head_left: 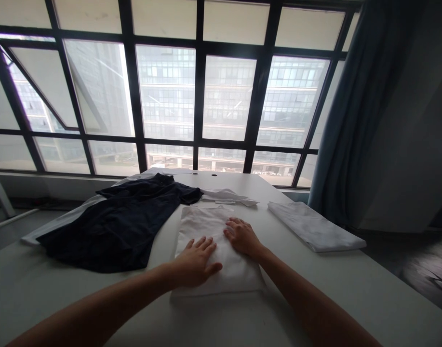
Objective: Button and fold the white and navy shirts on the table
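A white folded shirt (pixel 231 277) lies flat on the table in front of me, shaped into a rough rectangle. My left hand (pixel 197 262) rests flat on its left middle part, fingers spread and thumb pointing right. Farther up on the right side, my right hand (pixel 242 236) lies on the cloth with its fingers stretched out to the left. Neither hand grips the fabric. To the left a dark navy T-shirt (pixel 123 221) is spread out, its collar toward the window.
Another folded white garment (pixel 313 226) lies near the table's right edge. White cloth (pixel 228 196) sits beyond the shirt, and more white fabric (pixel 67 218) shows under the navy one. The white table (pixel 148 308) reaches toward a large window (pixel 228 101); a dark curtain (pixel 351 120) hangs at right.
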A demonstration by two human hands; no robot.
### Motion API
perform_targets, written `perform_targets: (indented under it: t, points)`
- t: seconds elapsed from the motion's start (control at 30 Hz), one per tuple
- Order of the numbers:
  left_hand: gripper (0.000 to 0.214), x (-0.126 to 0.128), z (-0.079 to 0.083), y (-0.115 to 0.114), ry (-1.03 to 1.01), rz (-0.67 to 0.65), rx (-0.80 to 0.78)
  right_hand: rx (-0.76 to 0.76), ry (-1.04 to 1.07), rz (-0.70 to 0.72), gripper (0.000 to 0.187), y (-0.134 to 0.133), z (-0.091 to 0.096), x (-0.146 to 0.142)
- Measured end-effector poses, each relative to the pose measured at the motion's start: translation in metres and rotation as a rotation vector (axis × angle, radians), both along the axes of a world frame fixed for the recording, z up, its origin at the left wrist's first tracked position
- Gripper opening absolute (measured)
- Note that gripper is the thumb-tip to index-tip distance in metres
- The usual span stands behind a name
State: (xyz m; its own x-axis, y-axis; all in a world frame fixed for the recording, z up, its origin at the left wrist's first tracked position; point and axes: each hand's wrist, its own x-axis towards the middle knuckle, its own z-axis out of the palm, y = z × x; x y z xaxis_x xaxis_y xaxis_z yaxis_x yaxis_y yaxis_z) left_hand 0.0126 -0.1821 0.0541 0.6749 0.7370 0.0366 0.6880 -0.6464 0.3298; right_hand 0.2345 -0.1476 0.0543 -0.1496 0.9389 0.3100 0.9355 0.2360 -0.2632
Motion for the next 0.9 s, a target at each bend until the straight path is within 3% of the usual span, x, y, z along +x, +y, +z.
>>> perform_targets:
  t: [0.13,0.4,0.53,0.67,0.8,0.9]
  points:
    - [0.074,0.000,0.000,-0.020,0.088,0.015,-0.011,-0.039,-0.038,0.056,0.046,-0.009,0.001,-0.004]
    - [0.074,-0.001,-0.009,-0.019,0.075,0.036,0.073,-0.124,-0.049,0.098,0.051,-0.015,-0.019,-0.008]
    - [0.073,-0.015,-0.013,0.007,0.063,-0.080,0.090,-0.158,-0.075,0.010,0.054,-0.011,-0.021,-0.013]
    - [0.070,-0.039,-0.014,0.047,0.061,-0.181,0.098,-0.086,-0.107,-0.038,0.051,-0.017,-0.013,-0.022]
    - [0.072,-0.056,-0.020,0.073,0.052,-0.134,0.162,0.006,-0.104,0.174,0.047,-0.033,0.000,-0.038]
    - [0.068,-0.058,-0.029,0.080,0.036,-0.133,0.199,0.013,-0.080,0.337,0.055,-0.044,0.005,-0.055]
